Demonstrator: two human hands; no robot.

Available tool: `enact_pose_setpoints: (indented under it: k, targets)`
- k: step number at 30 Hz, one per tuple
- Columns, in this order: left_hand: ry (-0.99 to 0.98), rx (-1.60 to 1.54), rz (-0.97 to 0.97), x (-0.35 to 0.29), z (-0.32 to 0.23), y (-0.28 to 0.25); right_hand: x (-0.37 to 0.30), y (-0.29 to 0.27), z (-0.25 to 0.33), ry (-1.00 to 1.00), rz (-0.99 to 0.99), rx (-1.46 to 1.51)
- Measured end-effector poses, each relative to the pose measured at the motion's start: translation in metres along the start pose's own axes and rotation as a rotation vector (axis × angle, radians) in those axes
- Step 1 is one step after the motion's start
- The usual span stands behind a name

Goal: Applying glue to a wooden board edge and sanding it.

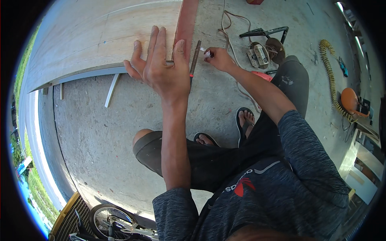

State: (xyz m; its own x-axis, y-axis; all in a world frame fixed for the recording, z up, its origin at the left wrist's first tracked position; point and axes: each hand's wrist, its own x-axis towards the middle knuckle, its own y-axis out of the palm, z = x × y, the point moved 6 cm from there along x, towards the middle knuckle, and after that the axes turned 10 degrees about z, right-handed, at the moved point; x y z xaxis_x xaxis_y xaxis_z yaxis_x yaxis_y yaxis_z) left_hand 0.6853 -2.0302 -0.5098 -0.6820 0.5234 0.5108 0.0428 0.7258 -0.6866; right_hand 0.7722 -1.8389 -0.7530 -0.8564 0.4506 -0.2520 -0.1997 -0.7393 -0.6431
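Note:
My left hand point(158, 68) lies with its fingers stretched and spread over the edge of a large pale wooden panel point(100, 36), near its reddish-brown side board point(186, 20). Just right of that board is a long, narrow, dark metal bar-like tool point(196, 56) with a red band near its lower part. My right hand point(222, 60) is closed in a pinch beside this tool. Between its fingertips shows a small white piece point(206, 53) with a dark bit next to it; its kind is too small to make out. The tool's lower end is partly hidden behind my left wrist.
A corded power tool with a round disc point(258, 55) rests on the concrete floor to the right, its cord point(237, 52) looping near my right arm. A coiled yellow hose point(326, 72) and an orange round object point(349, 100) lie farther right. A motorbike point(110, 221) stands lower left.

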Motion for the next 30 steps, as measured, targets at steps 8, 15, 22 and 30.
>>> enact_pose_setpoints:
  k: [8, 15, 22, 30]
  targets:
    - [-0.034, -0.072, -0.026, -0.008, -0.01, 0.009, -0.089, 0.105, -0.079, 0.029, -0.114, 0.067]
    - [-0.045, -0.104, -0.071, -0.016, -0.001, -0.015, -0.085, 0.128, -0.06, -0.025, -0.015, 0.015]
    - [-0.027, -0.12, -0.057, -0.012, 0.0, -0.004, -0.106, 0.115, -0.077, -0.004, -0.076, 0.079]
    - [0.001, -0.047, 0.003, -0.005, 0.002, -0.004, -0.094, 0.056, -0.056, 0.028, -0.427, -0.134]
